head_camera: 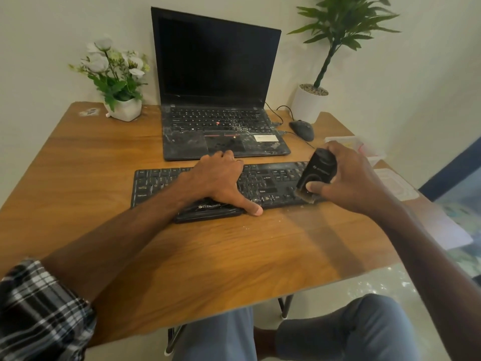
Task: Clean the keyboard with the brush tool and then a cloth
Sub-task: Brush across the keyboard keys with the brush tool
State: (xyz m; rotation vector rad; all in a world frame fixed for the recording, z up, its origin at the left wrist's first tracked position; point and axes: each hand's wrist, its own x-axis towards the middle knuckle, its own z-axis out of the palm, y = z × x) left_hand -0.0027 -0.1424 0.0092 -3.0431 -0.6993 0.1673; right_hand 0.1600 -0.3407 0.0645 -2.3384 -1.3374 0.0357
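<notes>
Matt black plastic keyboard (pixel 161 185) on smooth wood-grain table (pixel 104 157)

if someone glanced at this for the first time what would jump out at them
Two hands at the black keyboard mid-table: the left hand lies spread across its middle, and the right hand grips a black brush tool, bristles down on the keyboard's right end. Behind it stands an open laptop, screen dark and palm rest smeared with pale dust. Small crumbs dot the table just before the keyboard.
</notes>
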